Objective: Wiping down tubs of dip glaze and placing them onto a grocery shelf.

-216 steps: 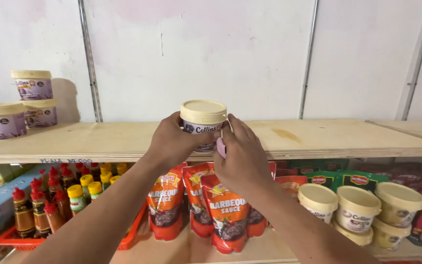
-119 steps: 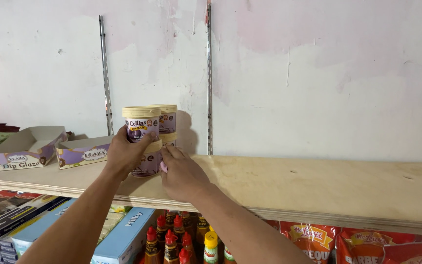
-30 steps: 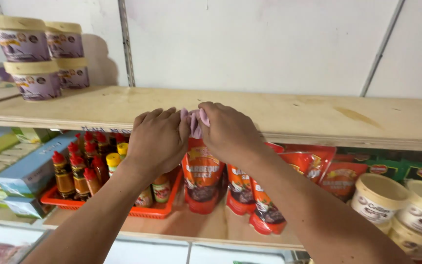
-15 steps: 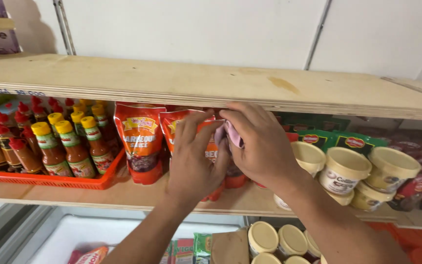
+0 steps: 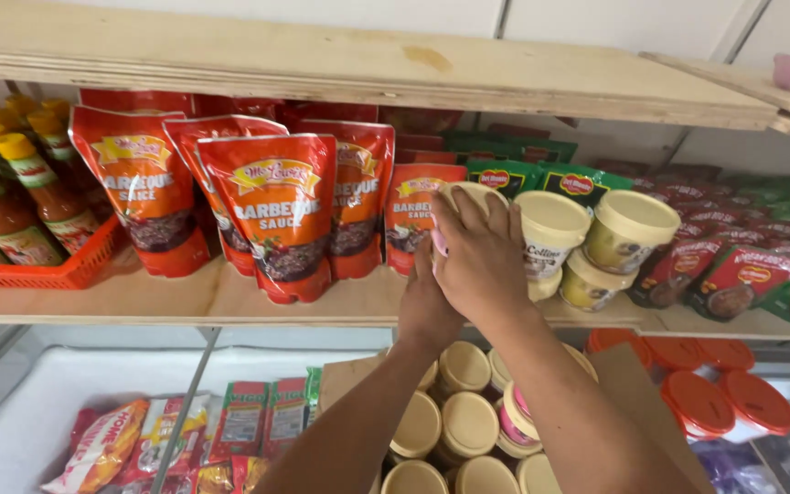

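Both my hands are on a cream-lidded tub (image 5: 464, 193) at the left end of a group of like tubs on the middle shelf. My right hand (image 5: 482, 261) lies over its front and lid, fingers wrapped around it. My left hand (image 5: 424, 306) grips it from below and the left. A strip of pink cloth (image 5: 438, 243) shows between the two hands; which hand holds it I cannot tell. Most of the tub is hidden by my hands.
Three more tubs (image 5: 628, 224) stand to the right. Red sauce pouches (image 5: 276, 210) and sauce bottles in an orange tray (image 5: 75, 265) fill the shelf's left. Above runs a bare wooden shelf (image 5: 368, 64). Below are a box of cream-lidded tubs (image 5: 468, 425), red-lidded tubs (image 5: 724, 398) and a freezer with packets (image 5: 185, 439).
My hands have come down from the top shelf and moved right along the middle shelf, past the sauce pouches. They have closed on the leftmost tub.
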